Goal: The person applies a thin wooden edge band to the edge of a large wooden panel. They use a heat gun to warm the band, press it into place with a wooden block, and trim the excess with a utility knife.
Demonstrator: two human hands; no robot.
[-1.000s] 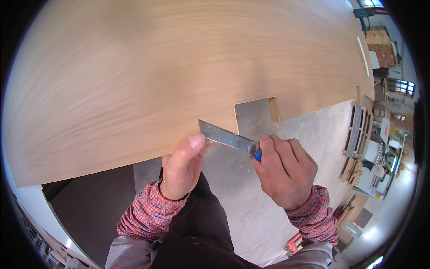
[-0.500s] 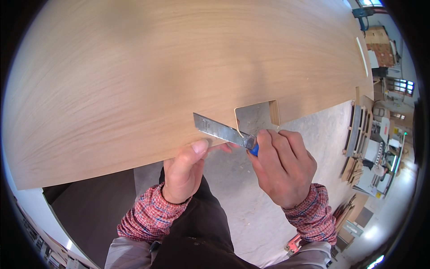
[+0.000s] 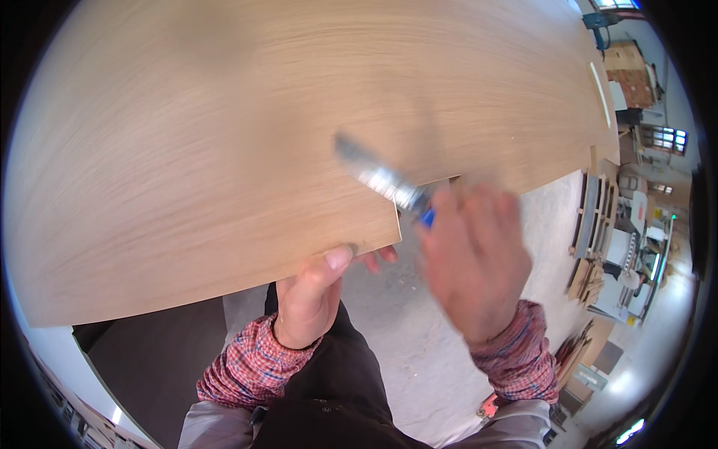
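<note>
A large light wood-veneer panel [image 3: 262, 127] fills most of the view, with a rectangular notch cut into its near edge. My left hand [image 3: 318, 292] grips that near edge just left of the notch, thumb on top and fingers underneath. My right hand [image 3: 471, 262], blurred by motion, holds a flat metal file [image 3: 378, 178] by its blue handle. The file's blade lies over the panel's top surface, angled up and to the left from the notch.
Below the panel lies a dusty concrete floor [image 3: 419, 359]. A dark board [image 3: 149, 367] stands under the panel at the lower left. Stacked boards, shelving and workshop machines [image 3: 613, 247] crowd the right side.
My right hand has swung the file upward and to the right, from beside the notch's lower edge onto the panel top. My left hand stays on the edge.
</note>
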